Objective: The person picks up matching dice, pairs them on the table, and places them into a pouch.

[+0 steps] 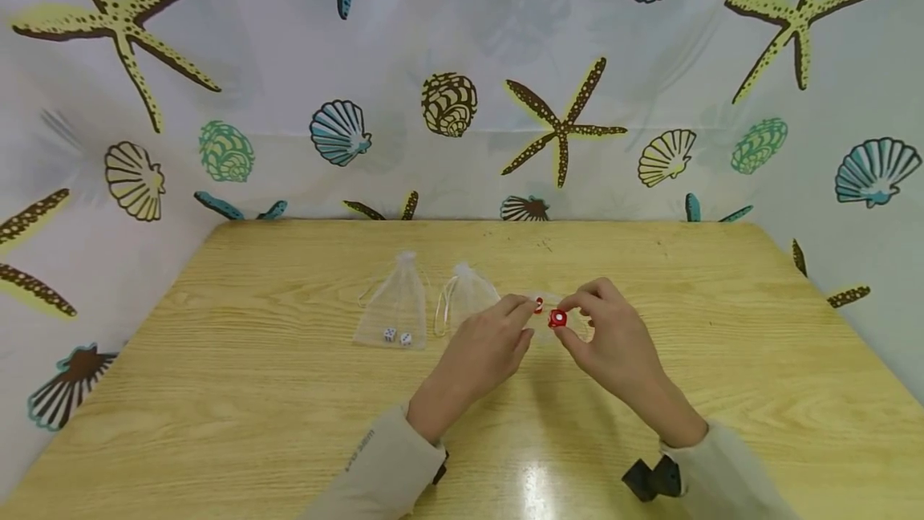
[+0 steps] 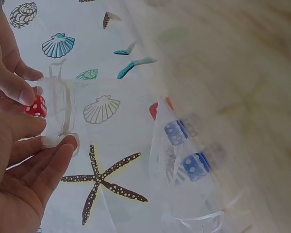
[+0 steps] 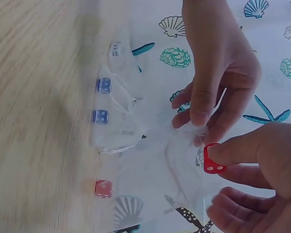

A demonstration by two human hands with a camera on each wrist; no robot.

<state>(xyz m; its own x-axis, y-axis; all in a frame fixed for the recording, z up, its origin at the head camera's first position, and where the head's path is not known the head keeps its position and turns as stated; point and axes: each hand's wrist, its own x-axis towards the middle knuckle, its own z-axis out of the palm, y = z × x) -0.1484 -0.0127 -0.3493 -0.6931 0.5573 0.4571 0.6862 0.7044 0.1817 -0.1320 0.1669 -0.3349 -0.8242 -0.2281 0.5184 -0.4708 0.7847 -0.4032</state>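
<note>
My right hand (image 1: 617,339) pinches a red die (image 1: 557,318) with white dots between thumb and fingertip. Opposite it, the fingers of my left hand (image 1: 484,351) hold the mouth of a sheer white drawstring bag (image 3: 182,160). In the right wrist view the pinched die is right at that mouth. A second red die (image 3: 104,188) is low by the tabletop, overlapped by the sheer cloth there. Beside my left hand lies another sheer bag (image 1: 465,295), partly hidden by the hand; two blue dice (image 3: 103,85) show in it in the right wrist view.
Farther left, a third sheer bag (image 1: 393,299) lies flat with two white dice (image 1: 390,335) at its bottom. The wooden table (image 1: 216,375) ends at the back and sides against a white cloth (image 1: 274,62) printed with shells and starfish.
</note>
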